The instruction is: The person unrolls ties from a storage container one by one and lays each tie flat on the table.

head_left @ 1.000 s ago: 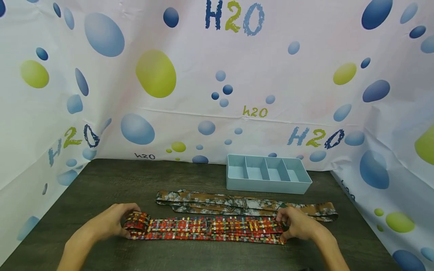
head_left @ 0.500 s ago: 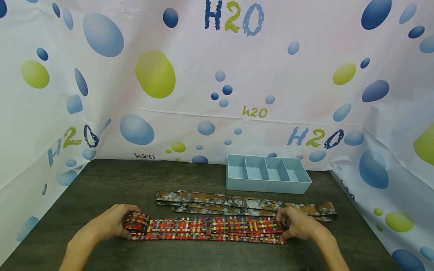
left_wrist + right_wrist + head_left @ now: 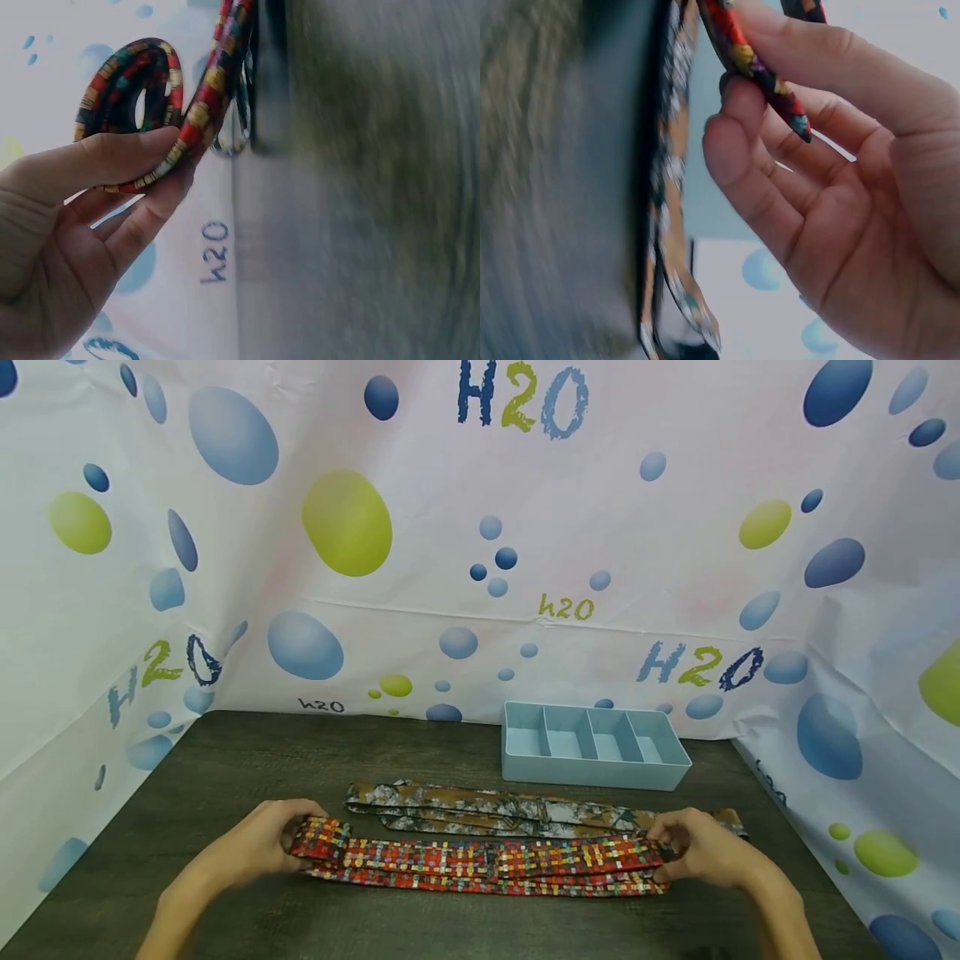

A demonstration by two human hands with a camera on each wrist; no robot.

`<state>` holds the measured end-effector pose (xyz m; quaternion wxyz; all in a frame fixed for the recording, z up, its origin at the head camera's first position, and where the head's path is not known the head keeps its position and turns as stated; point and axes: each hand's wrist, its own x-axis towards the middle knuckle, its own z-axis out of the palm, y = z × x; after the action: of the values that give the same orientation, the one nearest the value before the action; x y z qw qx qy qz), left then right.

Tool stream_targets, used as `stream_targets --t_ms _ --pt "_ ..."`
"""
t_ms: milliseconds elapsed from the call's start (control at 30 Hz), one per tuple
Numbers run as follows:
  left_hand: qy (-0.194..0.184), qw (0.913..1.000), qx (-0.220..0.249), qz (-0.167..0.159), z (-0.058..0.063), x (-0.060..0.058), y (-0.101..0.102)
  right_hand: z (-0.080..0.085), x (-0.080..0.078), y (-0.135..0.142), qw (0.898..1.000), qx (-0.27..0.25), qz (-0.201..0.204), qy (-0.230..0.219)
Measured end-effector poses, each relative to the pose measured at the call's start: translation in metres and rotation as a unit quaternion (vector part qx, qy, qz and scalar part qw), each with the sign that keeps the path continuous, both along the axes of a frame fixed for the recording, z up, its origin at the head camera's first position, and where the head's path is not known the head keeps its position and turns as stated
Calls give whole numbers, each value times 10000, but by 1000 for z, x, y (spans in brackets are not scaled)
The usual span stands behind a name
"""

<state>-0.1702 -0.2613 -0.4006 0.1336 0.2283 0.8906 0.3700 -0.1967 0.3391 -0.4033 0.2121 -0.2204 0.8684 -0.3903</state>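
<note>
A folded red necktie (image 3: 420, 857) with a multicoloured checked weave stretches between both hands, its ends raised above the table. At its left end my left hand (image 3: 262, 843) pinches the fabric between thumb and fingers; the left wrist view shows a rounded loop of the tie (image 3: 196, 120) by the thumb. My right hand (image 3: 708, 849) pinches the other end, and in the right wrist view the tie's narrow edge (image 3: 742, 56) runs between thumb and fingertips. Just behind lies a second folded necktie (image 3: 468, 802), brown with grey-white flowers, its right part overlapped by my right hand.
A light blue tray (image 3: 592, 771) with several compartments stands at the back right of the dark wooden table (image 3: 270, 752). Behind and at both sides hangs a white sheet (image 3: 435, 468) with blue and green spots.
Both hands have moved to the right and slightly up, bringing the red necktie with them. The brown necktie and the tray have stayed in place.
</note>
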Motion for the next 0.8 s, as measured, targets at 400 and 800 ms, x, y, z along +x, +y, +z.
stream_targets --t_ms 400,800 --pt "177 9993 145 -303 -3 0 43 2 0 43 9948 847 -559 -19" --pt "18 9986 -488 -210 -19 -7 50 -26 -6 43 9933 896 -662 -316"
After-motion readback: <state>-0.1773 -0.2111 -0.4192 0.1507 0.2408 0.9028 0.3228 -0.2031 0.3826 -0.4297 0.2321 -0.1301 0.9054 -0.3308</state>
